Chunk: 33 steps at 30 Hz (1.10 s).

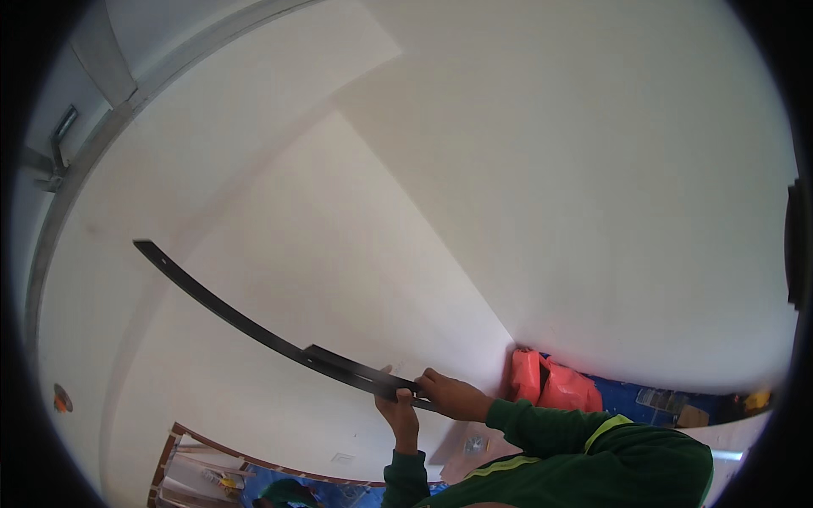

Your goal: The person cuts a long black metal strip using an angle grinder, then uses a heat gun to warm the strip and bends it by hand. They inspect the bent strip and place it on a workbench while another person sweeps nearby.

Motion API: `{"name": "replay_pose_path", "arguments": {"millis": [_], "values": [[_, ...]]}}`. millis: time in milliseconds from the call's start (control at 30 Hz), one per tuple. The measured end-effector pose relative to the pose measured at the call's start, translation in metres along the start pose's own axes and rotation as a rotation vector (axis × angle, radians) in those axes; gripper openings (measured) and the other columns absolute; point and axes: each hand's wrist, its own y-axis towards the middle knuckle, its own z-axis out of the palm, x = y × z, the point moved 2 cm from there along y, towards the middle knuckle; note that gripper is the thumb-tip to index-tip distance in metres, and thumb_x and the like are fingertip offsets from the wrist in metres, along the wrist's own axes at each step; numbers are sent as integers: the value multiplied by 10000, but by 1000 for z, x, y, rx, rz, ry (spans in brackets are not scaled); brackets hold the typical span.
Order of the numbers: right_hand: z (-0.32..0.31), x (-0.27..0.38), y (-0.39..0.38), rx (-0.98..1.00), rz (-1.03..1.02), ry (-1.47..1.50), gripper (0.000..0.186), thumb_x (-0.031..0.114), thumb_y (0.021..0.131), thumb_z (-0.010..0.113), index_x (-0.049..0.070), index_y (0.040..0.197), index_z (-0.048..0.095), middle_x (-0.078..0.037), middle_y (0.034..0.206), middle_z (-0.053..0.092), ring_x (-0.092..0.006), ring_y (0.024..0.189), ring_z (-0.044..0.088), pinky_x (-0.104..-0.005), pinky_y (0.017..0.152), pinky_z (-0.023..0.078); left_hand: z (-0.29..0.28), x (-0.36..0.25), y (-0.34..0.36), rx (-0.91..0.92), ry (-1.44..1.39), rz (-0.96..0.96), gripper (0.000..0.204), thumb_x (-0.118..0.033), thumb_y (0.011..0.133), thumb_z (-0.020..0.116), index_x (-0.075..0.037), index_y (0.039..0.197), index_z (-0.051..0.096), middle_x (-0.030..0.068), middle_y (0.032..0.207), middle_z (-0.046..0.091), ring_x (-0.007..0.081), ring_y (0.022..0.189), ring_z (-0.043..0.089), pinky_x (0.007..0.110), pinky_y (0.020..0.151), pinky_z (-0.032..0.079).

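Note:
Both my hands grip a long, thin black strip [237, 320] with small holes along it, which slants up to the left in front of a pale wall. A shorter black piece [347, 361] lies against its lower part. My left hand [400, 411] pinches the strips from below, with its thumb and fingers around them. Close by on the right, my right hand [453, 395] has its fingers closed at the strips' near end. Green sleeves cover both my arms. The fingers partly hide where the two pieces overlap, and I cannot tell if they are joined.
Pink-red bags [563, 389] lie by the wall on blue floor covering [627, 398]. A metal door handle [63, 140] is at the upper left. Wires show in a wall hole [62, 399]. A brown-edged frame [169, 449] and a dark green shape [288, 493] appear at the bottom.

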Motion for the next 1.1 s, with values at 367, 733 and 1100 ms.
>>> {"name": "replay_pose_path", "arguments": {"millis": [367, 733, 1100], "values": [[63, -11, -33, 23, 19, -116, 436, 328, 1134, 565, 39, 1461, 551, -184, 1297, 596, -389, 1209, 662, -513, 1014, 558, -19, 4, -25, -121, 154, -147, 338, -215, 1154, 631, -32, 895, 515, -16, 840, 470, 121, 811, 448, 334, 730, 409], [-22, -158, -244, -344, 680, -165, 485, 373, 1041, 720, -63, 1255, 725, -296, 1296, 690, -463, 1204, 677, -526, 1065, 546, -40, 22, -16, -59, 234, -71, 429, -272, 1137, 655, -59, 823, 456, -28, 762, 383, 122, 722, 374, 342, 661, 328], [77, -158, -698, 117, 1627, -649, 638, 505, 912, 743, 40, 1348, 725, -257, 1238, 785, -455, 1089, 759, -564, 950, 595, -64, 80, -23, 13, 263, -103, 438, -230, 1074, 727, -3, 744, 550, 68, 665, 550, 206, 622, 530, 417, 598, 420]]}}
